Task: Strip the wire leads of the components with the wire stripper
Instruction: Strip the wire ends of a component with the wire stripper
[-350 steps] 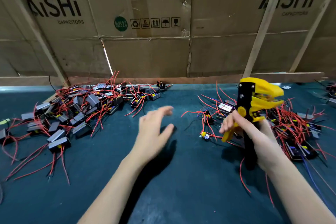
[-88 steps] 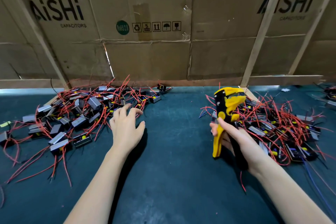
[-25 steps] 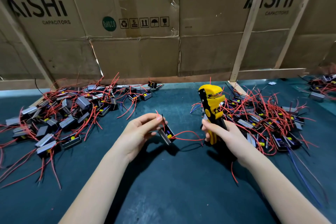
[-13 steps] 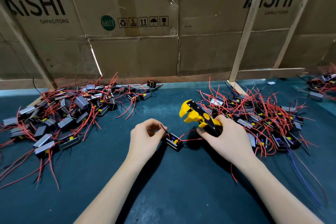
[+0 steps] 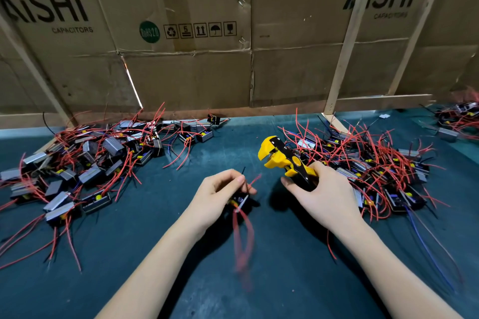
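wire stripper (image 5: 282,160) head up-left, leads (image 5: 242,235) blurred

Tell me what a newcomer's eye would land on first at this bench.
First, the yellow wire stripper gripped in the right hand at the centre, head pointing left. Beside it the left hand holds a small black component whose red wires trail down in a blur. Tangled heaps of red-wired components lie on the green mat, one pile to the left and one to the right.

Desk (image 5: 134,280): matt teal mat. Wall (image 5: 197,77): creased brown cardboard with bare wood battens (image 5: 347,41). Wire stripper (image 5: 282,160): glossy yellow and black plastic. Components (image 5: 114,144): dull grey casings.
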Motion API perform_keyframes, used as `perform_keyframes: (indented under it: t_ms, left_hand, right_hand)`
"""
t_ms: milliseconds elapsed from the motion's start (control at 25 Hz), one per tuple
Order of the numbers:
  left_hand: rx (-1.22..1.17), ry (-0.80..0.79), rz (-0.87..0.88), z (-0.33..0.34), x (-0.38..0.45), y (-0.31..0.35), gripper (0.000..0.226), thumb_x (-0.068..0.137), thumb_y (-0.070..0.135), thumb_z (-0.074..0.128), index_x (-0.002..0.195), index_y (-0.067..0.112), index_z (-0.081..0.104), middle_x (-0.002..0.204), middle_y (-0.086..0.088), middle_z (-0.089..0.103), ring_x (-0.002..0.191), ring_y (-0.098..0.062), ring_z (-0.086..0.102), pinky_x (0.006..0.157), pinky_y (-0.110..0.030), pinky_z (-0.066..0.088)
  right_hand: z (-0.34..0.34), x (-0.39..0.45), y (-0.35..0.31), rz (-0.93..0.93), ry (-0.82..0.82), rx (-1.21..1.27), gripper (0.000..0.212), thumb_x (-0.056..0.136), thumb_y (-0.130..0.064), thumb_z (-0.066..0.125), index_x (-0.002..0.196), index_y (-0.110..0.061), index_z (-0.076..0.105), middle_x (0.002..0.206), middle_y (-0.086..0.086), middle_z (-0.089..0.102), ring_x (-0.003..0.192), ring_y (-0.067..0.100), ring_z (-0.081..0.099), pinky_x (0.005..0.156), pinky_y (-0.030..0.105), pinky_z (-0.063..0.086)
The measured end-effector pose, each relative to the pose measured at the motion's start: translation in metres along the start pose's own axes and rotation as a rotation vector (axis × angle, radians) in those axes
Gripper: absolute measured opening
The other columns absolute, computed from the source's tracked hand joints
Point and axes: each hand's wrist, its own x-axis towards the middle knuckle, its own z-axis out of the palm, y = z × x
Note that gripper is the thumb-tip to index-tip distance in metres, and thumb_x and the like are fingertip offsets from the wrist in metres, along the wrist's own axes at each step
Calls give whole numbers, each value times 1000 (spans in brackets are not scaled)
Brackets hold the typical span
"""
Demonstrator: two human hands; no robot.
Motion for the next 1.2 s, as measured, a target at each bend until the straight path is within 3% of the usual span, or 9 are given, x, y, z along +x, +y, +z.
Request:
perform_keyframes:
  t_ms: [200, 360, 640, 840, 1000, 1120, 1200]
  left_hand:
    - [19, -108, 87, -9, -1, 7, 32, 99, 20, 48, 68, 14, 51, 67, -3, 61, 71, -14, 53, 73, -20, 41]
    - [44, -128, 128, -10, -2, 8, 28, 94, 23, 48, 67, 16, 53, 67, -3, 61, 71, -14, 55, 74, -21, 43]
    - [135, -30, 7, -4, 2, -3, 37, 97, 15, 50, 61, 15, 58, 60, -3, 63, 69, -9, 56, 79, -24, 42]
    - [132, -35, -9, 0, 1, -2, 39, 96, 11, 50, 58, 13, 58, 59, -3, 62, 66, -5, 54, 71, -8, 41]
    - [130, -51, -8, -1, 0, -2, 39, 96, 9, 50, 57, 14, 58, 59, -5, 62, 66, -7, 54, 72, -8, 42]
    - [131, -81, -10, -2, 0, -1, 39, 96, 9, 49, 59, 14, 58, 59, -5, 62, 66, -8, 54, 72, -9, 42]
    - [123, -99, -12, -3, 0, -1, 37, 97, 11, 50, 61, 15, 59, 61, -4, 63, 67, -7, 55, 74, -11, 42]
  right_hand:
    - [3, 1, 1, 6, 81, -179, 52, 76, -72, 55, 82, -21, 52, 80, -3, 57, 84, 27, 59, 78, 39, 45]
    - [10, 1, 1, -35, 114, -392, 59, 76, -76, 50, 88, -18, 51, 88, 2, 61, 91, 30, 60, 80, 39, 38]
    - [15, -1, -2, -157, 202, -536, 63, 68, -61, 72, 97, -6, 62, 87, 13, 64, 84, 36, 60, 81, 44, 40]
    - [13, 1, -4, -173, 166, -569, 58, 67, -60, 73, 91, -8, 64, 83, 11, 65, 82, 34, 62, 82, 44, 40]
    - [8, 2, -4, -176, 106, -583, 49, 68, -60, 72, 81, -13, 66, 75, 7, 67, 75, 31, 65, 73, 38, 41]
    - [7, 3, -5, -112, 94, -587, 46, 73, -67, 63, 86, -23, 71, 77, 2, 69, 79, 29, 67, 61, 29, 32]
    - [8, 4, -2, -141, 133, -568, 47, 70, -63, 69, 84, -18, 69, 76, 5, 68, 76, 31, 66, 62, 32, 34]
